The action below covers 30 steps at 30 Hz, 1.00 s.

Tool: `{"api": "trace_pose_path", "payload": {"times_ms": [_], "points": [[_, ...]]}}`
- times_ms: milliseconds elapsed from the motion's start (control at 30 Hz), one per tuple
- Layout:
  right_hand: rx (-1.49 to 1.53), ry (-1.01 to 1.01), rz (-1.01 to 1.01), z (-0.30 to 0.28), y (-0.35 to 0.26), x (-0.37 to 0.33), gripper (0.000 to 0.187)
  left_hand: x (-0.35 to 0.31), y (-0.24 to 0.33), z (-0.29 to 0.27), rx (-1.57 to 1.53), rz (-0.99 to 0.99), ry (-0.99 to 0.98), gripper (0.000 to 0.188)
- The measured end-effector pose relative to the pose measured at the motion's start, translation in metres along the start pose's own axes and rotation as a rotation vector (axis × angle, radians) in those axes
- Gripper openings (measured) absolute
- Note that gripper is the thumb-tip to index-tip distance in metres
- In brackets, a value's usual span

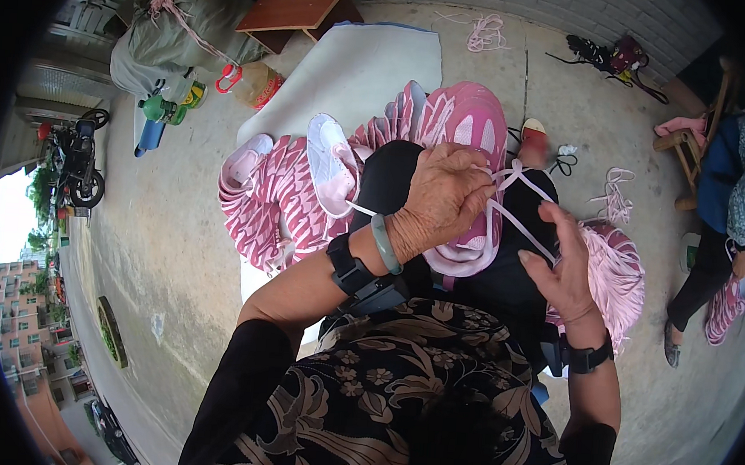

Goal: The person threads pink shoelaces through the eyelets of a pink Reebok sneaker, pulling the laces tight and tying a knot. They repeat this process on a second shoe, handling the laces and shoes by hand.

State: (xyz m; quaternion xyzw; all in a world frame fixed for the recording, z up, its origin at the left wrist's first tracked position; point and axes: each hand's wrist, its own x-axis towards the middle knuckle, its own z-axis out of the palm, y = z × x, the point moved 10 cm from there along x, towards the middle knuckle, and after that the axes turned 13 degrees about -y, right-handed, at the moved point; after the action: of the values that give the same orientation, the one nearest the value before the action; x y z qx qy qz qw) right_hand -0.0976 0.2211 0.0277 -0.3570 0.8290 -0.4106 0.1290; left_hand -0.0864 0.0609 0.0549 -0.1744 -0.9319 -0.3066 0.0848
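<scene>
A pink and white sneaker rests across my lap, its toe pointing away from me. My left hand is closed over the laced part, thumb and forefinger pinching the white shoelace. Part of that grip is hidden behind the knuckles. To the right of the shoe is my right hand, thumb and forefinger spread wide. A loop of the lace stretches from the shoe to this hand and runs behind its fingers. Beside my left forearm lies another pale pink shoe, with a white lace end near my wrist.
Stacked pink shoe pieces lie on the left, and a bundle of pink laces sits on the right. Beyond are a pale sheet, a wooden stool and loose laces. Another person sits at far right; a motorcycle stands left.
</scene>
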Motion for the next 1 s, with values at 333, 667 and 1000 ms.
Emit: {"api": "trace_pose_path", "payload": {"times_ms": [333, 667, 1000], "points": [[-0.130, 0.108, 0.043, 0.046, 0.001, 0.043, 0.039, 0.000, -0.011, 0.032, 0.133, -0.146, -0.043, 0.011], [0.530, -0.009, 0.139, 0.060, 0.055, 0.043, 0.030, 0.008, 0.006, 0.050, 0.391, -0.057, -0.103, 0.018], [0.397, 0.030, 0.159, 0.059, 0.037, 0.024, 0.069, -0.027, 0.010, -0.013, 0.401, 0.000, -0.155, 0.015]]}}
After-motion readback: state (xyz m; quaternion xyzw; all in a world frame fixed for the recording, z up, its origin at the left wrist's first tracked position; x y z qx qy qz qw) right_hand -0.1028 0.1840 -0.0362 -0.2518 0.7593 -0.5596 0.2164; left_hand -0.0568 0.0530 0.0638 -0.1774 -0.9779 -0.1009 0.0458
